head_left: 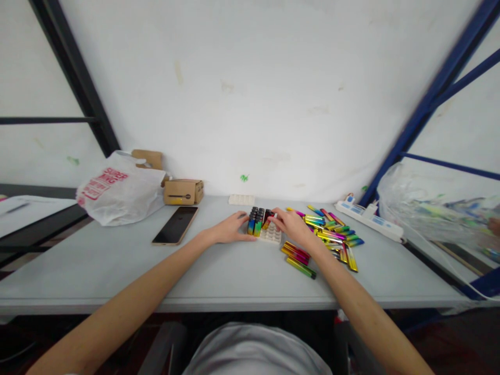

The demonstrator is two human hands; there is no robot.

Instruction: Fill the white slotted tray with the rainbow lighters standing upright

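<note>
A pale tray with rows of pockets (271, 234) lies on the grey table. Several black-topped, blue and green tubes (254, 221) stand upright in its left part. My left hand (231, 228) is at the tray's left side, thumb and fingers apart around that end, with nothing seen in its grasp. My right hand (289, 224) pinches a dark-topped red and yellow tube (266, 220) over the tray, beside the standing ones. Just right of the tray, several red and yellow tubes (296, 253) and a green one (301, 267) lie flat.
A pile of shiny coloured tubes (332, 232) spreads on the right, before a power strip (369, 221). A phone (175, 225), a cardboard box (183, 191) and a white plastic bag (121, 190) are on the left. Another pale tray (241, 199) lies by the wall.
</note>
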